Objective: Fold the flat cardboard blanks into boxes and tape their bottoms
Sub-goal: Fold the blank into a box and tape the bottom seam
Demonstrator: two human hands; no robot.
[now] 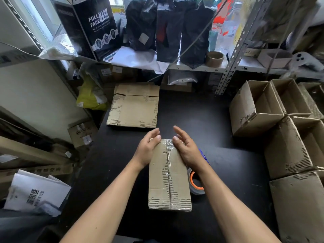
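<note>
Both grips are spread flat: the left hand (147, 148) and right hand (184, 149) press straight fingers on the far end of the worn brown cardboard box (169, 178), which lies bottom-up at the middle of the black table (219, 130). Clear tape (168, 155) runs along its centre seam, so the taping step looks nearly done. Next comes smoothing the tape end, then turning to the flat cardboard blanks (134, 106) at eleven o'clock. The orange-cored tape roll (196, 181) sits at three o'clock, finished open boxes (273, 106) beyond.

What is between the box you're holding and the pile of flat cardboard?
Only bare black table, seen in the head view, separates the taped box from the flat cardboard pile.
</note>
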